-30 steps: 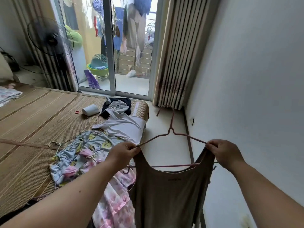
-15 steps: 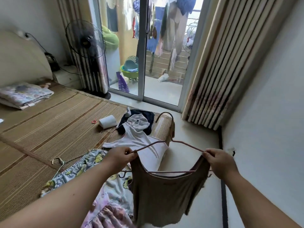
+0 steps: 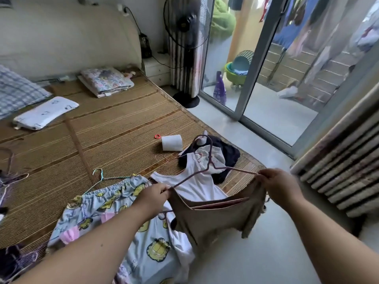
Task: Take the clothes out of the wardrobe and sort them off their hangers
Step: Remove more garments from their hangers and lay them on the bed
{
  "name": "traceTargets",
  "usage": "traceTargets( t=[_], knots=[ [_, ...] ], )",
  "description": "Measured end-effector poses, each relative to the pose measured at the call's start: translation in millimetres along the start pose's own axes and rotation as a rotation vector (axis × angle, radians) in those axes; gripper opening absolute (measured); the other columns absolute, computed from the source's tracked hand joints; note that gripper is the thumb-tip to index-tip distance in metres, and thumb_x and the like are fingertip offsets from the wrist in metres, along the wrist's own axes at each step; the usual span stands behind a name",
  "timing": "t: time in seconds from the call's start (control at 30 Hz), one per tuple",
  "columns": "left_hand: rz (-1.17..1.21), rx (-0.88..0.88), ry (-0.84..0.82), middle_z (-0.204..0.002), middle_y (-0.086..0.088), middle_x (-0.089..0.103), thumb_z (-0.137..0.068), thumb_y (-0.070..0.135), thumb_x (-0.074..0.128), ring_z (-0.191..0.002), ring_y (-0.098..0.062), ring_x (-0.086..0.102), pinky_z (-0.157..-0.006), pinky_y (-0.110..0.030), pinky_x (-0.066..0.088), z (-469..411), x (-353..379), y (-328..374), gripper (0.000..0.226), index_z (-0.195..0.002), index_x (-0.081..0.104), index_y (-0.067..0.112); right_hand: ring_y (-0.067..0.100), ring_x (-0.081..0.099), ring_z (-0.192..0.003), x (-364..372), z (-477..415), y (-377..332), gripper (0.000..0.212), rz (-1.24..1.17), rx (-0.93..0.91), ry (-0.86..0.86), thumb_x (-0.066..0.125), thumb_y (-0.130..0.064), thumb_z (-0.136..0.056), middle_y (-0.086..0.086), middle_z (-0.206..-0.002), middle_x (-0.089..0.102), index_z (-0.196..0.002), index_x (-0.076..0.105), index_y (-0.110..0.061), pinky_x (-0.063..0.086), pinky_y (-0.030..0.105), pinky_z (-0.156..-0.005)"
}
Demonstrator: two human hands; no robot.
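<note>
A brown sleeveless top [image 3: 213,220] hangs on a thin pink wire hanger [image 3: 211,160] held above the bed's corner. My left hand [image 3: 153,196] pinches the top's left strap at the hanger's left end. My right hand [image 3: 279,185] pinches the right strap at the hanger's right end. Under them on the woven bed mat [image 3: 114,128] lie a white top [image 3: 194,183], a dark garment [image 3: 227,154] and blue cartoon-print shorts [image 3: 106,203] on a green hanger [image 3: 98,175].
A toilet roll [image 3: 172,142] and a red ring [image 3: 157,136] lie on the mat. Folded bedding [image 3: 105,80] and pillows sit by the headboard. More hangers [image 3: 12,177] lie at the left edge. A standing fan [image 3: 187,37], glass sliding door [image 3: 258,64] and curtain [image 3: 344,171] border the pale floor [image 3: 266,253].
The view has swung left and down, bringing more of the bed into sight. Both hands still hold the brown top on its hanger, now lower over the bed's corner.
</note>
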State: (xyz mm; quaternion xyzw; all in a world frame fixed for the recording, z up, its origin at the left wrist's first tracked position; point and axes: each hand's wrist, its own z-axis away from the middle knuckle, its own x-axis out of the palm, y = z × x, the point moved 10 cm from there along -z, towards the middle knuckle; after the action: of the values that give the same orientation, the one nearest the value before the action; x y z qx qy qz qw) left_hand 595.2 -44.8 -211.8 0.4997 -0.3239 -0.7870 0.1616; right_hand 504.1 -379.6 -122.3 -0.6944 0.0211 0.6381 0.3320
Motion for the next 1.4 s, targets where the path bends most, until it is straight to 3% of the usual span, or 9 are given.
traceTargets(
  t=[0.17, 0.33, 0.47, 0.6, 0.8, 0.93, 1.03, 1.17, 1.4],
  knots=[
    [-0.049, -0.129, 0.107, -0.073, 0.006, 0.059, -0.096, 0.034, 0.047, -0.067, -0.011, 0.052, -0.052, -0.025, 0.032, -69, -4, -31, 0.021, -0.085, 0.06, 0.022, 0.023, 0.058, -0.071, 56, -95, -19, 0.012, -0.002, -0.05, -0.104, 0.061, -0.032, -0.089, 0.0, -0.081, 0.067, -0.086, 0.071, -0.026, 0.046, 0.031, -0.065],
    [-0.065, -0.266, 0.169, -0.077, 0.004, 0.062, -0.095, 0.034, 0.047, -0.069, -0.016, 0.053, -0.053, -0.026, 0.033, -162, -4, -84, 0.017, -0.089, 0.061, 0.026, 0.019, 0.053, -0.072, 145, -203, -44, 0.017, 0.131, -0.149, -0.199, 0.055, -0.032, -0.093, -0.002, -0.081, 0.063, -0.089, 0.069, -0.024, 0.033, 0.024, -0.053],
    [-0.06, -0.385, 0.113, -0.067, 0.008, 0.056, -0.093, 0.032, 0.047, -0.064, -0.013, 0.053, -0.051, -0.025, 0.033, -235, 16, -144, 0.024, -0.07, 0.05, 0.027, 0.024, 0.058, -0.078, 248, -278, -42, 0.019, 0.198, -0.101, -0.358, 0.051, -0.035, -0.094, 0.002, -0.084, 0.065, -0.079, 0.06, -0.026, 0.048, 0.03, -0.065],
    [-0.109, -0.478, -0.033, -0.063, 0.005, 0.049, -0.093, 0.031, 0.045, -0.067, -0.021, 0.049, -0.055, -0.029, 0.031, -286, 51, -205, 0.03, -0.065, 0.043, 0.021, 0.025, 0.061, -0.089, 346, -317, -32, 0.018, 0.312, -0.128, -0.476, 0.051, -0.033, -0.09, 0.003, -0.094, 0.066, -0.087, 0.064, -0.022, 0.044, 0.029, -0.064],
    [-0.164, -0.557, -0.076, -0.097, -0.007, 0.065, -0.095, 0.031, 0.039, -0.092, -0.028, 0.059, -0.062, -0.028, 0.033, -319, 81, -265, 0.026, -0.071, 0.044, 0.02, 0.024, 0.063, -0.089, 446, -343, -25, 0.012, 0.431, -0.17, -0.58, 0.052, -0.034, -0.09, 0.001, -0.095, 0.068, -0.083, 0.056, -0.025, 0.049, 0.029, -0.069],
    [-0.172, -0.566, -0.058, -0.113, -0.008, 0.063, -0.095, 0.031, 0.041, -0.102, -0.028, 0.058, -0.071, -0.028, 0.04, -332, 77, -272, 0.017, -0.098, 0.056, 0.024, 0.026, 0.06, -0.101, 452, -351, -43, 0.025, 0.404, -0.209, -0.474, 0.04, -0.036, -0.096, 0.004, -0.111, 0.064, -0.114, 0.058, -0.035, 0.049, 0.033, -0.08],
    [-0.161, -0.554, -0.042, -0.142, -0.007, 0.036, -0.092, 0.04, 0.047, -0.121, -0.027, 0.046, -0.097, -0.034, 0.04, -337, 71, -266, 0.055, -0.144, 0.03, 0.033, 0.025, 0.05, -0.119, 444, -349, -57, 0.043, 0.326, -0.225, -0.454, 0.046, -0.039, -0.095, 0.006, -0.135, 0.048, -0.137, 0.043, -0.033, 0.045, 0.032, -0.087],
    [-0.113, -0.47, -0.038, -0.156, -0.001, 0.008, -0.09, 0.042, 0.052, -0.139, -0.025, 0.023, -0.11, -0.037, 0.029, -332, 69, -234, 0.071, -0.15, 0.014, 0.033, 0.024, 0.031, -0.136, 425, -318, -71, 0.068, 0.402, -0.333, -0.529, 0.054, -0.04, -0.089, 0.002, -0.153, 0.025, -0.148, 0.021, -0.035, 0.036, 0.033, -0.104],
    [-0.124, -0.253, 0.023, -0.156, -0.002, 0.016, -0.087, 0.036, 0.053, -0.142, -0.021, 0.02, -0.115, -0.034, 0.021, -282, 64, -143, 0.067, -0.148, 0.024, 0.031, 0.021, 0.024, -0.14, 353, -230, -106, 0.068, 0.365, -0.509, -0.541, 0.052, -0.044, -0.089, -0.002, -0.157, 0.016, -0.148, 0.018, -0.04, 0.027, 0.035, -0.112]
  ],
)
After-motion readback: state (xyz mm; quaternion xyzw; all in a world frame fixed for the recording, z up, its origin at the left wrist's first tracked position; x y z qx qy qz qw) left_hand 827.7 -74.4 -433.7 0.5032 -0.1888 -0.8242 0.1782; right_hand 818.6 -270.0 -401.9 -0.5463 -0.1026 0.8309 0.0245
